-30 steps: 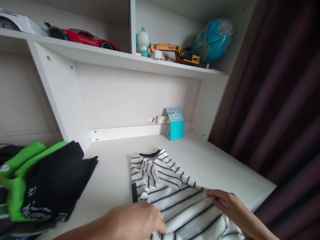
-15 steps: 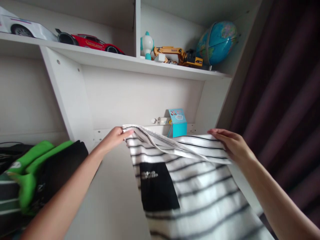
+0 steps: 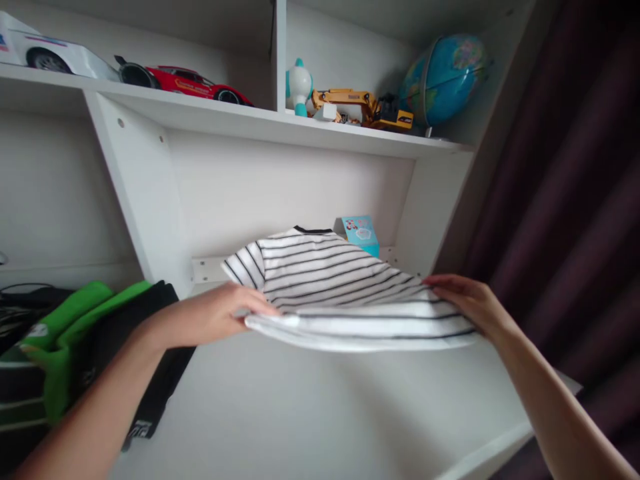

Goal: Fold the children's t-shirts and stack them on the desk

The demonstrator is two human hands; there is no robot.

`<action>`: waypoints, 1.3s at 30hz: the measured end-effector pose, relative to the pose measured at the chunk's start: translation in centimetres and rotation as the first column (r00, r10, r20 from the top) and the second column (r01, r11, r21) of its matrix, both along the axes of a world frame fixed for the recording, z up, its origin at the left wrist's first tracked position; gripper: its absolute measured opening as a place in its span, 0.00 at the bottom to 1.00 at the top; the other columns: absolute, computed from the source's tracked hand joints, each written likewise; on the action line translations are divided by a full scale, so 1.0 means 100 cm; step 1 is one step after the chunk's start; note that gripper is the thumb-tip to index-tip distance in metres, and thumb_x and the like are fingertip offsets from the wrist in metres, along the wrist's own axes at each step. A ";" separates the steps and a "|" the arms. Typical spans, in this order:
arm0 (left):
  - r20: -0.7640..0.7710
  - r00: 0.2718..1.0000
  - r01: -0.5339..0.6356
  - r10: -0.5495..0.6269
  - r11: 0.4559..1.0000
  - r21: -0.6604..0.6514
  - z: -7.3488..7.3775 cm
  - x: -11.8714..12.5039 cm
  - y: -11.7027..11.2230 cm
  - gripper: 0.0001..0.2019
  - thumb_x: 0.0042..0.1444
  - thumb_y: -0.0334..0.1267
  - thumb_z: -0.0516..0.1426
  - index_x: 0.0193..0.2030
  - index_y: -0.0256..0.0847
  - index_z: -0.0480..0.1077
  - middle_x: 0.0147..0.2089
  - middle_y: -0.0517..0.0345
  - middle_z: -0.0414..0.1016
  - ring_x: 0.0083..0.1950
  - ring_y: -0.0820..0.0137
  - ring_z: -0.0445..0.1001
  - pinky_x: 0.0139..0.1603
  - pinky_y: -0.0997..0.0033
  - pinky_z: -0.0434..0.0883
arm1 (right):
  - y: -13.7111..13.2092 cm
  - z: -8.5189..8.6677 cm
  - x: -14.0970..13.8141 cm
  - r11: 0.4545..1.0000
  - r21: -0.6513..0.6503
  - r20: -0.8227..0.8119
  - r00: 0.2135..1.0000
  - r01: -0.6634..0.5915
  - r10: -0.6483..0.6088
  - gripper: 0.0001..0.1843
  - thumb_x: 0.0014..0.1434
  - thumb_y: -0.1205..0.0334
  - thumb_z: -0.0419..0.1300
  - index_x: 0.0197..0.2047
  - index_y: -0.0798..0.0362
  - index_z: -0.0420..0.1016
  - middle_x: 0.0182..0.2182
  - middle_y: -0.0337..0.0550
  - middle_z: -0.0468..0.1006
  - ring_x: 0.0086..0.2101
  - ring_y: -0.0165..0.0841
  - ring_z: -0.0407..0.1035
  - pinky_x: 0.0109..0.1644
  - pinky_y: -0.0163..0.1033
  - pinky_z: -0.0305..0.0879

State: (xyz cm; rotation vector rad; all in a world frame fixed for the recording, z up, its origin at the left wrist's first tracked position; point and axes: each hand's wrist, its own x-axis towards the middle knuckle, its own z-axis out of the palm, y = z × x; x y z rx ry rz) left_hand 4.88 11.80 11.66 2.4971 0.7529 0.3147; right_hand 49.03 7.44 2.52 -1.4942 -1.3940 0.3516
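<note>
Shirt [image 3: 345, 293], striped black on white, folded flat, held above the counter [image 3: 310, 413] between both hands. Left hand [image 3: 210, 317]: fingers [image 3: 257, 308] closed on the near left edge of the fold. Right hand [image 3: 467, 303]: fingers [image 3: 440, 283] laid flat along the right edge, thumb hidden beneath, apparently pinching it. Handling, judged: light, soft, limp; sags between the fingers, so best supported at both side edges or from under the fold. Beyond the fingers: teal card box [image 3: 361, 232] at the back wall. Left of the left fingers: green and black garments [image 3: 85, 333], piled. Above, on the shelf [image 3: 300, 127]: globe [image 3: 445, 80], toy excavator [image 3: 365, 110], red toy car [image 3: 195, 83].
</note>
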 end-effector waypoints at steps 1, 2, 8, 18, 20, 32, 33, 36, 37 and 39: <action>-0.100 0.992 0.063 -0.072 0.994 -0.092 -0.010 0.003 -0.005 0.14 0.51 0.34 0.54 0.44 0.49 0.74 0.43 0.65 0.76 0.45 0.66 0.72 0.46 0.72 0.65 | -0.004 -0.019 0.009 0.987 -0.143 0.036 0.996 -0.070 0.076 0.17 0.48 0.52 0.60 0.40 0.52 0.75 0.36 0.44 0.78 0.35 0.37 0.72 0.38 0.38 0.67; -0.181 0.974 0.106 -0.138 0.979 -0.177 -0.019 0.006 -0.010 0.15 0.50 0.35 0.56 0.45 0.52 0.74 0.42 0.65 0.77 0.45 0.65 0.72 0.46 0.73 0.65 | -0.008 -0.036 0.016 0.950 -0.281 0.059 0.986 -0.133 0.156 0.18 0.48 0.52 0.60 0.40 0.53 0.75 0.36 0.45 0.78 0.35 0.38 0.72 0.37 0.39 0.68; -0.367 0.914 0.108 -0.175 0.974 -0.197 -0.085 0.035 0.024 0.22 0.51 0.48 0.56 0.53 0.50 0.67 0.52 0.56 0.71 0.51 0.62 0.69 0.50 0.70 0.64 | -0.007 -0.080 0.001 0.848 -0.520 0.391 0.853 -0.104 0.344 0.21 0.56 0.51 0.50 0.45 0.55 0.74 0.43 0.49 0.76 0.43 0.41 0.70 0.47 0.43 0.65; -0.301 0.885 -0.298 0.354 0.929 0.218 -0.204 0.064 0.095 0.35 0.55 0.63 0.40 0.66 0.49 0.44 0.69 0.47 0.33 0.67 0.47 0.29 0.57 0.34 0.37 | 0.038 -0.128 -0.095 0.858 -0.512 0.574 0.728 -0.037 0.374 0.31 0.61 0.41 0.40 0.65 0.40 0.44 0.65 0.42 0.39 0.62 0.48 0.29 0.60 0.61 0.37; -0.355 0.889 -0.249 0.289 0.956 0.153 -0.199 0.057 0.092 0.38 0.51 0.66 0.40 0.66 0.51 0.42 0.69 0.48 0.30 0.66 0.47 0.28 0.57 0.34 0.37 | 0.035 -0.126 -0.088 0.817 -0.573 0.539 0.721 -0.066 0.436 0.32 0.60 0.38 0.40 0.65 0.38 0.41 0.65 0.41 0.37 0.62 0.49 0.29 0.60 0.60 0.37; -0.287 0.803 -0.483 0.522 0.852 0.200 -0.212 0.042 0.157 0.33 0.55 0.62 0.38 0.65 0.53 0.46 0.69 0.53 0.34 0.68 0.53 0.32 0.56 0.32 0.37 | 0.081 -0.139 -0.110 0.847 -0.508 0.672 0.688 0.160 0.273 0.30 0.62 0.43 0.40 0.65 0.41 0.42 0.65 0.43 0.40 0.63 0.44 0.31 0.60 0.59 0.39; -0.268 0.804 -0.487 0.530 0.847 0.213 -0.216 0.041 0.161 0.32 0.55 0.62 0.38 0.65 0.53 0.46 0.69 0.54 0.35 0.68 0.54 0.33 0.56 0.32 0.37 | 0.085 -0.142 -0.112 0.849 -0.499 0.685 0.679 0.173 0.264 0.30 0.62 0.44 0.40 0.65 0.41 0.42 0.65 0.43 0.40 0.63 0.44 0.31 0.60 0.58 0.40; -0.236 0.810 -0.493 0.538 0.841 0.225 -0.220 0.036 0.168 0.30 0.57 0.59 0.39 0.64 0.52 0.49 0.69 0.55 0.37 0.68 0.55 0.35 0.57 0.33 0.37 | 0.090 -0.139 -0.115 0.853 -0.479 0.710 0.664 0.208 0.237 0.29 0.63 0.45 0.40 0.65 0.40 0.42 0.65 0.42 0.42 0.62 0.43 0.33 0.59 0.58 0.42; -0.225 0.819 -0.485 0.528 0.846 0.222 -0.220 0.033 0.170 0.28 0.58 0.57 0.39 0.64 0.52 0.50 0.69 0.55 0.38 0.68 0.56 0.35 0.58 0.34 0.38 | 0.089 -0.135 -0.117 0.854 -0.471 0.717 0.660 0.220 0.225 0.29 0.63 0.46 0.40 0.65 0.41 0.42 0.65 0.44 0.43 0.62 0.44 0.34 0.58 0.59 0.43; -0.211 0.837 -0.465 0.504 0.860 0.210 -0.218 0.025 0.174 0.25 0.59 0.52 0.40 0.63 0.52 0.52 0.68 0.56 0.40 0.68 0.57 0.37 0.58 0.36 0.39 | 0.077 -0.125 -0.126 0.855 -0.458 0.731 0.651 0.244 0.205 0.28 0.64 0.49 0.41 0.65 0.46 0.47 0.64 0.50 0.45 0.62 0.47 0.37 0.58 0.60 0.44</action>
